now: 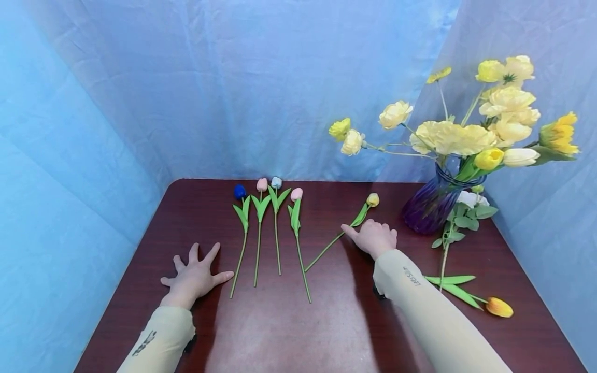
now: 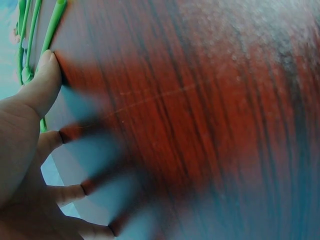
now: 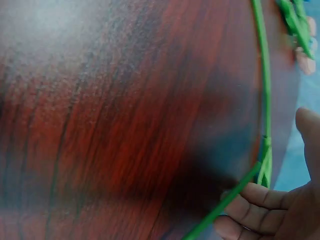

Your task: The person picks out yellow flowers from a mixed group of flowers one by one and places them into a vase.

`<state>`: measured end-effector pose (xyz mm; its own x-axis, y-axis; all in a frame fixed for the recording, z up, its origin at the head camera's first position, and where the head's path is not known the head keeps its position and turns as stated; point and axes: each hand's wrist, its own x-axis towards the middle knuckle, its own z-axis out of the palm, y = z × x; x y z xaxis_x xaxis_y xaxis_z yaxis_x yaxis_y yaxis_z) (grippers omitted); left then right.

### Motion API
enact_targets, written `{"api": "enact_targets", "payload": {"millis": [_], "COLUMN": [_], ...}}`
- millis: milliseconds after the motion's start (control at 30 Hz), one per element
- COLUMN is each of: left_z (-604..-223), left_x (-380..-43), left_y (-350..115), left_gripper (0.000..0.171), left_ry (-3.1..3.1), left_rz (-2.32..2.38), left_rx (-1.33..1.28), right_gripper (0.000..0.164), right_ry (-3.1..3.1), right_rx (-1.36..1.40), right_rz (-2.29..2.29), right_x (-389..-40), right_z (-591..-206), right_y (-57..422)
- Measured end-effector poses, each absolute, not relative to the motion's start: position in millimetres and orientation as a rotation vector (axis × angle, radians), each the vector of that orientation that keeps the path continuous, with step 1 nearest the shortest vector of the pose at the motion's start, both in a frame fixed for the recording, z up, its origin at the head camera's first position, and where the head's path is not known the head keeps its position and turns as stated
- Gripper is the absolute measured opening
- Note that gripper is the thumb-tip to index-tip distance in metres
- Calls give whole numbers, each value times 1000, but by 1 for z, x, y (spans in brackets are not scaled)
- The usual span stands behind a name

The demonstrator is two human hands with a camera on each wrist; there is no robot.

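My left hand (image 1: 193, 280) rests on the tabletop with its fingers spread, the thumb beside the lower stem of a blue tulip (image 1: 240, 192). Over the stem of a yellow tulip (image 1: 372, 200) is my right hand (image 1: 375, 238). Its thumb (image 3: 307, 127) stands apart from the loosely curled fingers (image 3: 260, 212), and no pinch shows. One green stem (image 3: 215, 212) crosses before those fingertips in the right wrist view. Two pink tulips (image 1: 262, 185) and a light blue tulip (image 1: 276, 182) lie in a loose row between the hands.
A purple glass vase (image 1: 424, 207) full of yellow and cream flowers (image 1: 452, 139) stands at the back right. Beside it lie a white flower with leafy stem (image 1: 466, 221) and an orange tulip (image 1: 499, 307). Blue curtains (image 1: 280, 93) enclose the dark red table (image 1: 275, 331).
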<state>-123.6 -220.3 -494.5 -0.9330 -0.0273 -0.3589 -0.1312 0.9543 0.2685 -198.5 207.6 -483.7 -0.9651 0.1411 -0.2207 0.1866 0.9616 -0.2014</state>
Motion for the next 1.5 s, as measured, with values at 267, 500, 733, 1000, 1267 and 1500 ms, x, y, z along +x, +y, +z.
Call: {"api": "enact_targets", "payload": {"millis": [267, 500, 733, 1000, 1267, 1500], "left_z": [-496, -496, -497, -498, -499, -498], "left_x": [-122, -122, -123, -124, -124, -124], "left_y": [-218, -218, -220, -220, -221, -223], "left_gripper": [96, 96, 96, 97, 97, 98], "left_ry": [2752, 2754, 2754, 2747, 2754, 2749], "left_rz": [411, 410, 412, 402, 409, 416], "left_rx": [-113, -116, -117, -120, -113, -101], "right_gripper": [86, 60, 24, 22, 10, 5], "right_ry": [2889, 2847, 2863, 2807, 2935, 3064], "right_rx": [352, 342, 400, 455, 196, -10], "right_rz": [-247, -271, -473, -642, -923, -1278], "right_x": [-204, -202, -203, -203, -199, -193], "right_z": [-492, -492, -490, -491, -478, -450], "right_y": [188, 186, 190, 199, 211, 217]}}
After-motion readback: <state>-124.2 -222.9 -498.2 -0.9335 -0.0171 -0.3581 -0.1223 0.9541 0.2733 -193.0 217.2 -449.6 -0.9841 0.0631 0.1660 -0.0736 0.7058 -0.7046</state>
